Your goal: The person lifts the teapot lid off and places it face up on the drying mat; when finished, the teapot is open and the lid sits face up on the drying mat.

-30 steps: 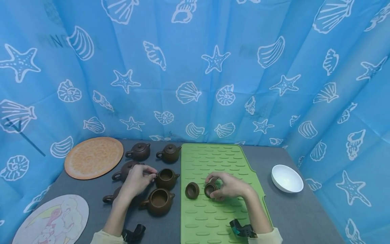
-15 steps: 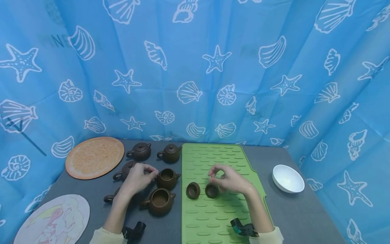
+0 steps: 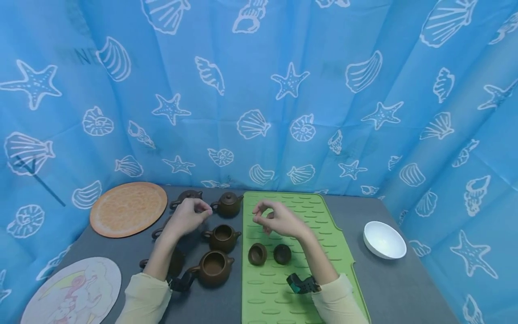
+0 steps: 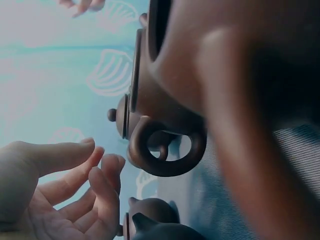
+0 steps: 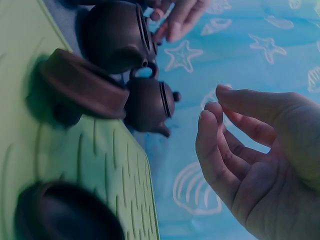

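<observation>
My left hand [image 3: 187,219] hovers over the brown teapots, fingers loosely bent, holding nothing. It is nearest the lidded teapot [image 3: 227,204] at the back. In the left wrist view its fingertips sit beside a teapot's handle [image 4: 167,167], with a gap between. My right hand [image 3: 279,219] is raised above the green mat [image 3: 275,288], also with nothing between thumb and fingers. Two teapot lids [image 3: 257,254] lie upside down on the mat below it. Two lidless teapots [image 3: 212,268] stand left of the mat. Other teapots are partly hidden by the left arm.
A white bowl [image 3: 384,240] stands on the grey table at the right. Toward the left lie an orange round placemat [image 3: 128,209] and a pale printed round mat [image 3: 73,292]. A blue shell-patterned curtain [image 3: 259,90] hangs behind.
My right hand has let go of the right-hand lid on the mat and lifted up, away and to the left. My left hand has risen away from the lidless teapot, toward the back.
</observation>
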`<state>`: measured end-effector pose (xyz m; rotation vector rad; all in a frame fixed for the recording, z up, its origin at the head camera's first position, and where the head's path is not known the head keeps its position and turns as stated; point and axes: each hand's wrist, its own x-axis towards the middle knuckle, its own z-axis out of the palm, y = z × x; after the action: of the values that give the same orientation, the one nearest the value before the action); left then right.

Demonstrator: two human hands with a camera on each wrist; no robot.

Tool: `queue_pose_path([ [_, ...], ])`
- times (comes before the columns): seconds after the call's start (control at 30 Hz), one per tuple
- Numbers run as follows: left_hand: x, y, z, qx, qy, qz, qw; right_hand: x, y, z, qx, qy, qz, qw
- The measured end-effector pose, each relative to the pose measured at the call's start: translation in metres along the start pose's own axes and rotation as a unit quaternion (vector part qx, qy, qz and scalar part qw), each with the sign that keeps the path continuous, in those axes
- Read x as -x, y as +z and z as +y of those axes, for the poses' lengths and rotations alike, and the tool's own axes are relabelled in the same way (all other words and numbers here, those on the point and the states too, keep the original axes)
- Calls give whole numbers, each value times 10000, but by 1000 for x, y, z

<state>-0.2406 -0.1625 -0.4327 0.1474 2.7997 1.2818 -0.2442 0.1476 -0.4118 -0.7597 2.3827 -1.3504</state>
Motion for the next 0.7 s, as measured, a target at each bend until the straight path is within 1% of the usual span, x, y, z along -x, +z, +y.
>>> queue_pose_path([
  [0.17, -15, 1, 1, -52, -100, 67, 9999, -29, 8, -6, -22, -99, -28, 9999],
  [0.3, -25, 2, 1, -45, -295, 54, 9995, -54, 15, -8, -107, -162, -11, 9998],
  [0.37, -30, 1, 2, -63, -363, 7, 9993, -66, 19, -8, -142, -134, 54, 9998],
  [0.47, -37, 0, 2, -17, -464, -116, 9989, -81, 23, -7, -214, 0, 267, 9994],
  [0.57, -44, -2, 1, 171, -546, -276, 9980, -93, 27, -4, -351, 200, 493, 9980],
  [0.7, -50, -1, -2, 814, -773, -510, 9924, -105, 32, 3, -455, 434, 649, 9959],
])
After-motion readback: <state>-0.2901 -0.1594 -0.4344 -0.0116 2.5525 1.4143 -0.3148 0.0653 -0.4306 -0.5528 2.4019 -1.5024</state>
